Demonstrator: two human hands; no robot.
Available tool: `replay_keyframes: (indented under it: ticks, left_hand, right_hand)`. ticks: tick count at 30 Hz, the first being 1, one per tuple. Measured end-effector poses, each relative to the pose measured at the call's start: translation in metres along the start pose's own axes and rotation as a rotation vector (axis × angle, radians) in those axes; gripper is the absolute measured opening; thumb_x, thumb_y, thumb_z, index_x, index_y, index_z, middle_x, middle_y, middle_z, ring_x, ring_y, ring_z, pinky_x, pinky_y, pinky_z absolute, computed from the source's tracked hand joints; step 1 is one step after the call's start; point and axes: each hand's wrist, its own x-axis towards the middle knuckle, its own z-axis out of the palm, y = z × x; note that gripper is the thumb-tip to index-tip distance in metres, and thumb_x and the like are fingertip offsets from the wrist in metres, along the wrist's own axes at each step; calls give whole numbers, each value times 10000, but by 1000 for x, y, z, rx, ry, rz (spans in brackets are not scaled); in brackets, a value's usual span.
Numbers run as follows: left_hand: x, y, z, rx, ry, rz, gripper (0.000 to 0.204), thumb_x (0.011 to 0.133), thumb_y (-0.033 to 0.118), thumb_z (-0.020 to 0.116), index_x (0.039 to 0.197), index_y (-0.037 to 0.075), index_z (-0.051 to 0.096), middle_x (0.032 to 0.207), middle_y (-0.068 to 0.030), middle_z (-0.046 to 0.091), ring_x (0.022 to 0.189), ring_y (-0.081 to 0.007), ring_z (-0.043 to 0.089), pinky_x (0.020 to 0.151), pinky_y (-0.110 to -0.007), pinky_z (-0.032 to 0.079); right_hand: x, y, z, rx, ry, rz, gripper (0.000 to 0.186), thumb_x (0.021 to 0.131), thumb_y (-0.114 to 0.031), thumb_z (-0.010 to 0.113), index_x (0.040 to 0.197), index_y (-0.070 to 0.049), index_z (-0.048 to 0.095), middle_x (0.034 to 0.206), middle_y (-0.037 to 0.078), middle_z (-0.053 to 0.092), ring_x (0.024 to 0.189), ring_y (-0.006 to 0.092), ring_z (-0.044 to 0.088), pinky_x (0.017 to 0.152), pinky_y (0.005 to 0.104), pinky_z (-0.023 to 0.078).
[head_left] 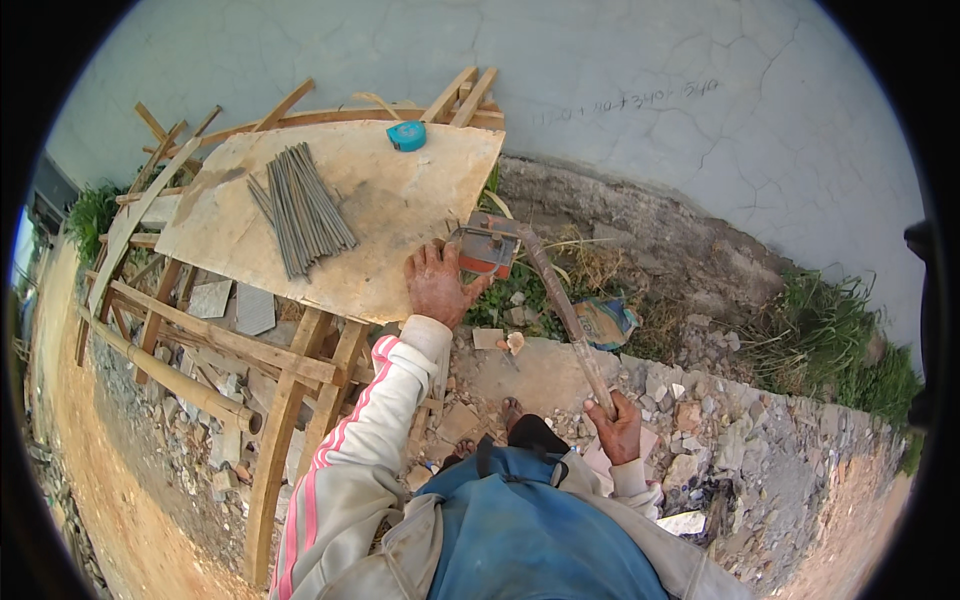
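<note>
One tabletop [392,205]; one bar [570,321]; right hand [615,428] grips it

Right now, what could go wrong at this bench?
1. Pinch: the left hand is right beside the red tool, thumb toward it, so fingers might get caught if the lever swings.
2. Slip: only the right hand grips the lever's near end, and loose rubble surrounds the feet, so footing could give under a hard pull.
3. Spill: the rods lie loose on the board; a jolt could scatter them.
</note>
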Motion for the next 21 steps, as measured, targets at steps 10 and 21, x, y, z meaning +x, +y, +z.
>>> replay_keyframes:
  ticks: [10, 21]
  left_hand:
    - [7, 3, -20, -463, -101, -169, 446, 761, 424, 855, 993, 64, 728, 1388, -266, 531, 1155, -413, 618, 989, -516, 476]
    - [8, 17, -20, -706, -191, -426, 339, 716, 128, 873, 1024, 59, 750, 1479, -255, 433, 1058, -300, 648, 871, -392, 562]
  right_hand:
    - [191, -67, 23, -82, 28, -458, 426, 887, -386, 775, 968, 26, 700, 911, 183, 688, 772, 341, 670, 685, 431, 513]
    - [295, -110, 70, 73, -682, -248, 241, 937, -247, 720, 901, -16, 659, 640, 17, 605, 484, 93, 523, 447, 290, 420]
